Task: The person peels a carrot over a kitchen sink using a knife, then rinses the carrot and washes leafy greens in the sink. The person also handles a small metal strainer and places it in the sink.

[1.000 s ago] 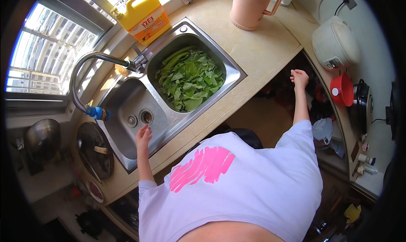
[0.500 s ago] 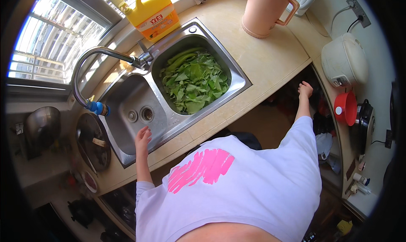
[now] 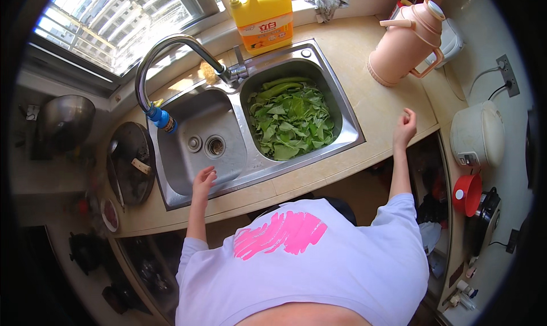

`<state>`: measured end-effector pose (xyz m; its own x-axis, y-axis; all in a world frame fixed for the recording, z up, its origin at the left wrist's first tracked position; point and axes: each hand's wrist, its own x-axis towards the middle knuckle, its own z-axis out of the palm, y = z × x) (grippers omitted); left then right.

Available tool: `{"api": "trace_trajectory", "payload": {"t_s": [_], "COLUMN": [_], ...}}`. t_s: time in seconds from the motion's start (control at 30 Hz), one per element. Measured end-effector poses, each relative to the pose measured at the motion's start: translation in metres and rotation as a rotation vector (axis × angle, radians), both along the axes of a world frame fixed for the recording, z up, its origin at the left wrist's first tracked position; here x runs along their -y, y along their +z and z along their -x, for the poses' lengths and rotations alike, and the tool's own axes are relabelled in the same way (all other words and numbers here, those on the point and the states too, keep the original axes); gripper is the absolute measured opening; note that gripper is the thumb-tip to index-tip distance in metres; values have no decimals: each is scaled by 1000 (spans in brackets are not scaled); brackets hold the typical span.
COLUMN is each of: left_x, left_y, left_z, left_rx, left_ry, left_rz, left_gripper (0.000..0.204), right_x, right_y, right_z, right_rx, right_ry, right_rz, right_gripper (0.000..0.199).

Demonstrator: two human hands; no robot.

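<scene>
My left hand (image 3: 204, 183) hovers over the front rim of the double steel sink (image 3: 259, 176), fingers loosely apart with nothing in them. Off to the right, my right hand (image 3: 405, 127) is raised at the counter's front edge. Its fingers are loosely bent but not closed, and I see nothing held. The right basin is filled with torn leafy greens (image 3: 293, 121), with long green vegetables (image 3: 282, 89) along its back side. In the left basin only the drain (image 3: 215, 146) and a smaller round fitting (image 3: 195, 143) show. A curved faucet (image 3: 171, 40) with a blue nozzle (image 3: 164, 121) reaches over that basin.
Behind the sink stands a yellow detergent jug (image 3: 265, 21). A pink thermos jug (image 3: 404, 44) is on the right counter (image 3: 353, 58), past it a white rice cooker (image 3: 477, 135) and red pot (image 3: 467, 195). Left of the sink lies a dark round lid or pan (image 3: 130, 163).
My view has shifted, so the sink and thermos sit further right in the picture. My right hand has come from beside the cabinet opening to the counter edge. My left hand stays by the sink rim.
</scene>
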<state>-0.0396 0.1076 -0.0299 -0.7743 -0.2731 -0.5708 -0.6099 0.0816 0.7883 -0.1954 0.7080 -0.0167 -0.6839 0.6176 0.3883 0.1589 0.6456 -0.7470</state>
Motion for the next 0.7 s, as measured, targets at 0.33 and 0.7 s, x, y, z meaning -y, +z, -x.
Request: {"api": "trace_trajectory", "payload": {"t_s": [0.33,0.7], "left_x": [27,43], "left_y": [15,-5], "left_z": [27,47], "left_rx": [-46,-29], "left_ry": [239,721], "left_rz": [-519,-1178], "left_gripper": [36,27], "right_x": [368,421], "right_y": [10,-5], "right_z": [154,197], "right_rx": [46,255], "right_ry": [944,670], "right_rz": [-413,-907], "right_gripper": [39,25]}}
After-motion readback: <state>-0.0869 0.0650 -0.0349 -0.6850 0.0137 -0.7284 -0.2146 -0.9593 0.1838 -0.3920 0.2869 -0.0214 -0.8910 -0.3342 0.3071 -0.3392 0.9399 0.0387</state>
